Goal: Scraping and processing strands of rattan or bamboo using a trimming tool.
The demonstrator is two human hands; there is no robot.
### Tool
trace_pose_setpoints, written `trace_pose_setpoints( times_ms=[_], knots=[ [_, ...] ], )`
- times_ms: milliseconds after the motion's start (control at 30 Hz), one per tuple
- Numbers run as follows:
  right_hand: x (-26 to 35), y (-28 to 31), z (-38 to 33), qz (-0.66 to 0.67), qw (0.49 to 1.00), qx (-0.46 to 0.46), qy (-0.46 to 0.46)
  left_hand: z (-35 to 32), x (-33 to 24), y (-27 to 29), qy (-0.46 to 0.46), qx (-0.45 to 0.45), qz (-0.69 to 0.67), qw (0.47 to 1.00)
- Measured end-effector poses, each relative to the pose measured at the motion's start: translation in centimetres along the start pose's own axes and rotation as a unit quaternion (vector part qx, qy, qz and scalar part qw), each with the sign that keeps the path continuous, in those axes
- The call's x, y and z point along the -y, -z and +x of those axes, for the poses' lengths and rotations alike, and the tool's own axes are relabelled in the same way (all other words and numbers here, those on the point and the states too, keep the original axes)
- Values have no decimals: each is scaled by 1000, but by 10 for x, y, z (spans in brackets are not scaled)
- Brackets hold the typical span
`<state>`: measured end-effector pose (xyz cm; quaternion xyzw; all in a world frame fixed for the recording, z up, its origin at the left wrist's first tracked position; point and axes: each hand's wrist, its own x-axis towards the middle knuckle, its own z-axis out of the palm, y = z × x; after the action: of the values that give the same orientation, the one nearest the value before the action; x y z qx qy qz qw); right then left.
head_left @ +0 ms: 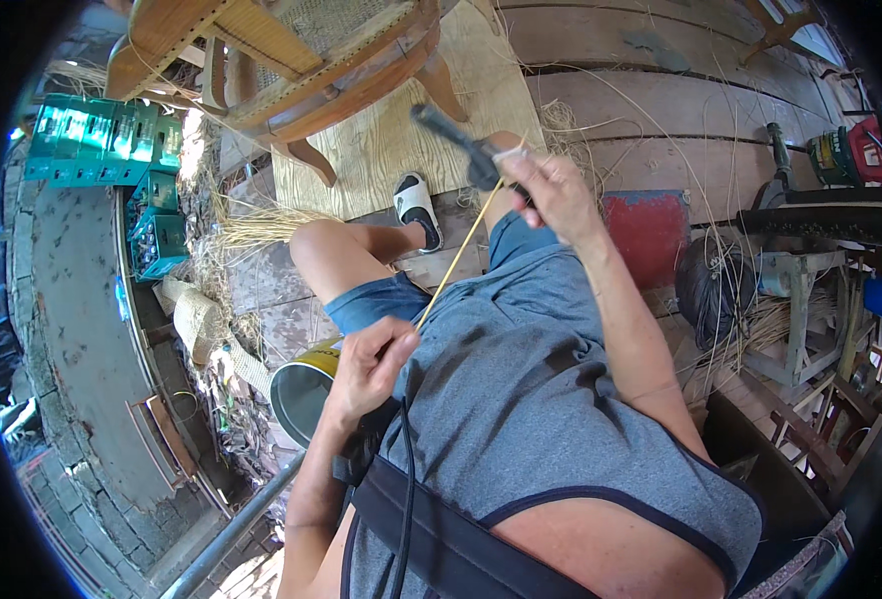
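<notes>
My left hand [369, 367] is closed beside the yellow bucket, pinching one end of a thin yellow cane strand [459, 250]. The strand runs taut and slanting up across my lap to my right hand [558, 197], which is closed above my knee. At its fingers is a dark grey tool [448, 130] with a long rounded end; its exact kind is unclear. Something small and white shows at the fingertips. Beyond my knees stands a wooden chair [331, 105] with carved legs, a studded edge and woven cane panels.
A plywood board [361, 190] lies under the chair. Left are a yellow bucket [306, 384], loose cane strands [271, 228], and green crates [101, 140]. Right are a red panel [647, 240], a black bundle [712, 285] and a wooden stool [795, 299]. A metal rail [236, 529] runs lower left.
</notes>
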<state>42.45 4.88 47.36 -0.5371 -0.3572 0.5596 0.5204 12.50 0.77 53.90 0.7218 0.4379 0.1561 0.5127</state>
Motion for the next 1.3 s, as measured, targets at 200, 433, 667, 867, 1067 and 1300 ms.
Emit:
trace_pose_setpoints(
  times_ms=[200,433,667,867,1067,1300],
  knots=[
    [21,21,7,-91,994,-38,47,-9,21,48,74,106,144,981],
    [-4,-29,-26,-218,960,-92,146,137,-11,-31,-34,20,-24,999],
    [-19,-21,-41,-156,982,-91,60,138,-10,-46,-98,47,26,994],
    [-12,39,-13,-11,991,-132,1,90,-13,-3,-134,51,66,987],
    [22,82,5,36,986,-151,64,11,-35,69,-21,62,135,989],
    [18,19,-25,-177,972,-109,107,98,-23,33,-190,68,211,956]
  ],
)
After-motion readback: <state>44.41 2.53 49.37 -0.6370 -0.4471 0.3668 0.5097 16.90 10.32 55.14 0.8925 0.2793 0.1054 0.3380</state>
